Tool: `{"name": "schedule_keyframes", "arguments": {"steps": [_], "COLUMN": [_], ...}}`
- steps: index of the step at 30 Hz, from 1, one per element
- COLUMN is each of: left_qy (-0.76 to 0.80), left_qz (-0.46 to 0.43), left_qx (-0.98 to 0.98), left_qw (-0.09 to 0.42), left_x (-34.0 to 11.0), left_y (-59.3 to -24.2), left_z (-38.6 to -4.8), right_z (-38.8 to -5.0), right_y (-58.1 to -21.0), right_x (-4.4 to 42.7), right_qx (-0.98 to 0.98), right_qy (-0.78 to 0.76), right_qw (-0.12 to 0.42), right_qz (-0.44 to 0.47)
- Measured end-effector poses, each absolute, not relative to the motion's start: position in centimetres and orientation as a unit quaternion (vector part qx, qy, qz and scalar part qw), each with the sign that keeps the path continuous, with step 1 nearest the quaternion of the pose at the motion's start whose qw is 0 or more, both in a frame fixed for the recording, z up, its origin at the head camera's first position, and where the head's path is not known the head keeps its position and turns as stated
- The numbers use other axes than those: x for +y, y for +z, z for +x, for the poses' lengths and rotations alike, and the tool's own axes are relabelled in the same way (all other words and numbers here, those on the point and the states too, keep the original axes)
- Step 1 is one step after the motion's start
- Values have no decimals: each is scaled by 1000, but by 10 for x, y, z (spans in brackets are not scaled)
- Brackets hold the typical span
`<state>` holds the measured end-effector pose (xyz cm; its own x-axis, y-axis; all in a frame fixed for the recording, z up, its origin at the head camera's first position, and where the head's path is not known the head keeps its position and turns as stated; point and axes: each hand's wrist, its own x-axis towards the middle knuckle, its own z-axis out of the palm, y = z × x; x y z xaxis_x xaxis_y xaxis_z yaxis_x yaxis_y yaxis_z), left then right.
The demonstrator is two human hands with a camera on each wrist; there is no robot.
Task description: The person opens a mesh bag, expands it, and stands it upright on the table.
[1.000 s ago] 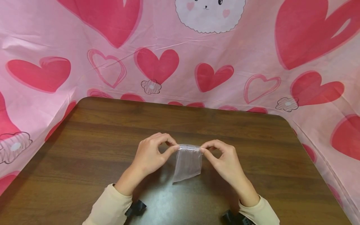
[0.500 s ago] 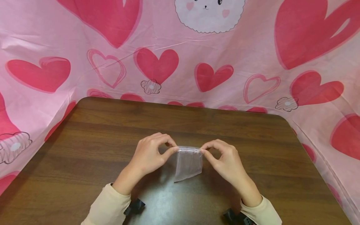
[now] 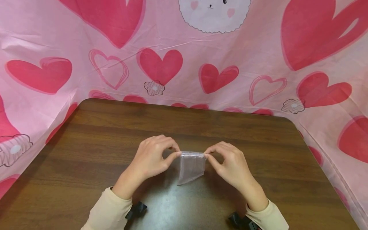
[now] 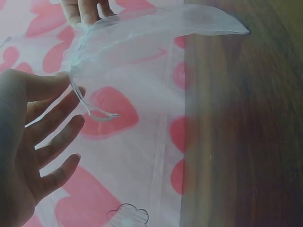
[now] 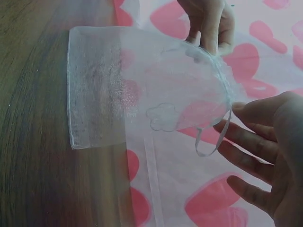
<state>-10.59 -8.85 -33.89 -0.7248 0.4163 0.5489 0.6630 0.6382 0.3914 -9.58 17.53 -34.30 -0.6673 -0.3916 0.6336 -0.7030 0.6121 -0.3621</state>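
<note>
A small sheer white organza drawstring pouch [image 3: 192, 169] hangs between both hands above the table. My left hand [image 3: 153, 156] pinches one top corner between thumb and index finger; my right hand [image 3: 228, 163] pinches the opposite corner the same way. In the left wrist view, a thin ribbon loop [image 4: 97, 109] dangles from the gathered rim beside the left fingertips. The right wrist view shows another ribbon loop [image 5: 210, 146] below the right thumb. The pouch [image 5: 102, 87] looks flat and see-through, with nothing visible in it. The remaining fingers of each hand are spread loosely.
A dark brown wooden table [image 3: 138, 124] with rounded far corners lies under the hands. Pink cloth [image 3: 189, 86] printed with hearts surrounds its back and sides. Black wrist devices [image 3: 136, 210] sit under the cream sleeves [image 3: 109, 209].
Both hands have lowered slightly toward me with the pouch, and the left hand has shifted a little left. The top edge of the pouch looks slightly wider and straighter. Both pinches stay in place.
</note>
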Motion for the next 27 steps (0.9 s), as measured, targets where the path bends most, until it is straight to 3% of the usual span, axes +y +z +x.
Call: {"name": "schedule_keyframes", "arguments": {"steps": [8, 21, 27], "left_qy": [-338, -384, -395], "left_qz": [-293, -263, -256], "left_qx": [-868, -867, -866], "left_qw": [215, 181, 165], "left_x": [-86, -80, -76], "left_y": [-343, -346, -347], "left_z": [-107, -104, -102], "right_z": [-96, -91, -92], "right_y": [-342, -344, -346], "right_x": [172, 166, 166], "right_qx": [-840, -813, -819], "right_qy": [373, 463, 466], "right_qw": [239, 165, 162], "right_qz": [314, 313, 293]}}
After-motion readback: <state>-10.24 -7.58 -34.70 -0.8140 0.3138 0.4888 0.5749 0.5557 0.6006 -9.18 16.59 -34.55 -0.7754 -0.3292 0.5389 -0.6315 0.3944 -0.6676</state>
